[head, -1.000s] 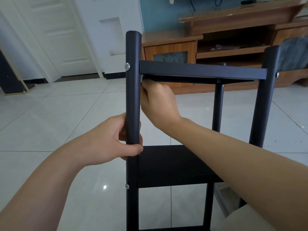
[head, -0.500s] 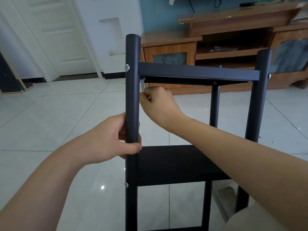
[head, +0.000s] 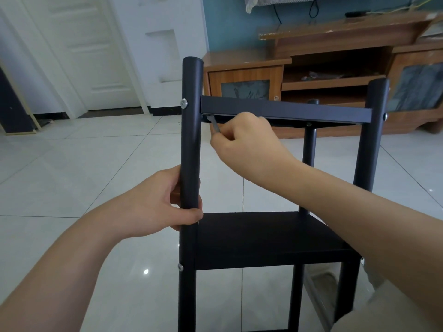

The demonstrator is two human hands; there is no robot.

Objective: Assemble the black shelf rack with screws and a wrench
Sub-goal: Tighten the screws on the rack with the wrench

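Black and upright on the tiled floor (head: 72,168), the shelf rack (head: 263,238) stands right in front of the person. Their left hand (head: 153,207) is wrapped round the near left post (head: 190,140). Their right hand (head: 247,142) pinches a small grey wrench (head: 215,124), its tip tucked under the top shelf (head: 285,111) beside that post. A silver screw (head: 183,103) sits in the post at shelf height.
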